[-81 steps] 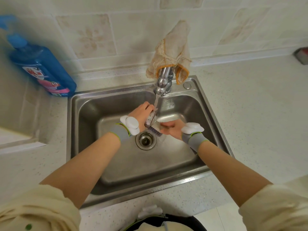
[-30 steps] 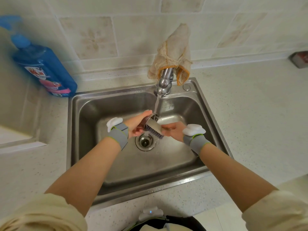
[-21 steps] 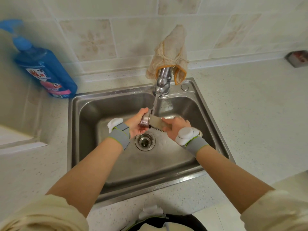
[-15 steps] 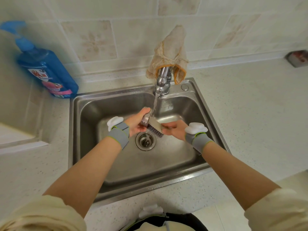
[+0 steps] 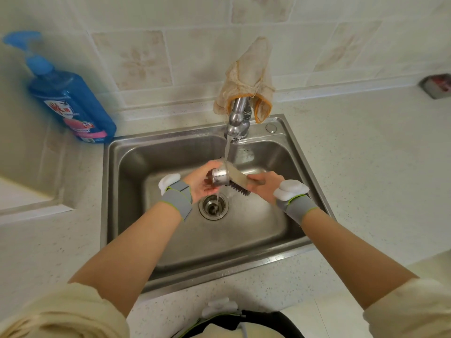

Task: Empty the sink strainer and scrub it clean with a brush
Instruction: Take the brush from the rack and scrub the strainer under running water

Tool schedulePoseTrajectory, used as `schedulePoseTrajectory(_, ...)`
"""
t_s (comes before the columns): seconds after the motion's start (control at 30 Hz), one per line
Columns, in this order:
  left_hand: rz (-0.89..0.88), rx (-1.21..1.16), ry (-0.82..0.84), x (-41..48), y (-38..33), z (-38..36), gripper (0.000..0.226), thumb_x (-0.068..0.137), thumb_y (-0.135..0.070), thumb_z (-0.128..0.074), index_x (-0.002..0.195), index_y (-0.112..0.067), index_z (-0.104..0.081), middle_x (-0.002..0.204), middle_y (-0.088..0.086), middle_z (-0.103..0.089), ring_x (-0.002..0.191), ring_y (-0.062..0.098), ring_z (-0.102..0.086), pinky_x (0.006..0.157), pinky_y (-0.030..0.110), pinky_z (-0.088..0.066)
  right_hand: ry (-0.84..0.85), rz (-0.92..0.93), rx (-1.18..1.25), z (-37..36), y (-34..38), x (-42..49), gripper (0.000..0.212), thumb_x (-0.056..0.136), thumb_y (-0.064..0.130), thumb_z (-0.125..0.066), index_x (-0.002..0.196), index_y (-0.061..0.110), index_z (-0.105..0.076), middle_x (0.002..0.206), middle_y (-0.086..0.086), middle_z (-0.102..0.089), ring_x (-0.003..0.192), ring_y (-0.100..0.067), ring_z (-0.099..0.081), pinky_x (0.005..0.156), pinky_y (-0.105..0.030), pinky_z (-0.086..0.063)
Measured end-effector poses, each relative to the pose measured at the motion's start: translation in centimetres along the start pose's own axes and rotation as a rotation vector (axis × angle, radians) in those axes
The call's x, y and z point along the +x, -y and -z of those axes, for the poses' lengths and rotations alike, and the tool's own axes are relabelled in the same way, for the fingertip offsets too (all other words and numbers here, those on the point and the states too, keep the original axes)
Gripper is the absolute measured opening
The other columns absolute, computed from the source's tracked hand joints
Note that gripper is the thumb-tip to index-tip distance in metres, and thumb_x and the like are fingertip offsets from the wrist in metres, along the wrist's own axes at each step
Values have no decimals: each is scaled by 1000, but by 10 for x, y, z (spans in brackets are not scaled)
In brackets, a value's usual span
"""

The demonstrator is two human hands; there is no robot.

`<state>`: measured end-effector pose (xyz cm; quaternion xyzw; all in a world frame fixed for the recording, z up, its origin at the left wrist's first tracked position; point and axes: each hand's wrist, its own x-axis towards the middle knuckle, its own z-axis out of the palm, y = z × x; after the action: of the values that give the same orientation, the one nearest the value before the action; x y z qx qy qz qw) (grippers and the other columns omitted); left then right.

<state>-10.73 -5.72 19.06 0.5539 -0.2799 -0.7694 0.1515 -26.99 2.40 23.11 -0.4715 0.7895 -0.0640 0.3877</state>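
Observation:
Over the steel sink (image 5: 246, 242), my left hand (image 5: 201, 182) grips the perforated metal sink strainer (image 5: 219, 176), tilted on its side under the stream from the tap (image 5: 236, 123). My right hand (image 5: 264, 186) grips a scrubbing brush (image 5: 238, 182) by its handle. Its dark bristles face down and its head lies against the strainer. Water runs off both into the open drain hole (image 5: 214, 206) just below.
A beige cloth (image 5: 246, 76) hangs over the tap. A blue pump bottle (image 5: 70, 106) stands on the counter (image 5: 366, 167) at the sink's back left corner. A small dark object (image 5: 436, 85) lies at the far right by the tiled wall.
The strainer has turned in my left hand, its perforated side now showing. The brush has shifted back and forth against it under the running water.

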Motion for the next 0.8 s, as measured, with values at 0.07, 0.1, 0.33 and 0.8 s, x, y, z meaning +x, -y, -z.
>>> schedulePoseTrajectory(0.07, -4, 29, 0, 5, 4, -6, 19, 84, -21, -61, 100, -13, -52, 99, 10, -54, 79, 17, -54, 80, 29, -49, -50, -65, 44, 1, -9, -1, 43, 90, 39, -54, 131, 30, -54, 130, -1, -61, 119, -25, -57, 103, -28, -41)
schedulePoseTrajectory(0.1, -10, 44, -8, 7, 5, -9, 27, 83, -17, -63, 107, -11, -52, 104, 11, -53, 80, 17, -54, 81, 32, -50, -70, -87, 66, 3, -14, -1, 42, 91, 40, -53, 131, 30, -54, 129, -2, -62, 118, -26, -57, 102, -28, -41)
schedulePoseTrajectory(0.33, -51, -63, -21, 8, -1, -20, 54, 76, -15, -70, 125, -6, -48, 120, 16, -56, 104, 27, -57, 72, 33, -54, -61, -119, 205, -3, -24, -2, 34, 95, 35, -49, 120, 19, -64, 118, -15, -66, 100, -27, -61, 97, -35, -44)
schedulePoseTrajectory(0.8, -151, -43, -268, -2, 18, 44, 27, 77, -8, -69, 102, -12, -60, 74, -1, -59, 47, -2, -60, 42, 10, -45, 292, -336, 789, -31, 48, 29, 30, 102, 36, -29, 108, 9, -42, 67, -12, -45, 40, -14, -44, 28, -11, -37)
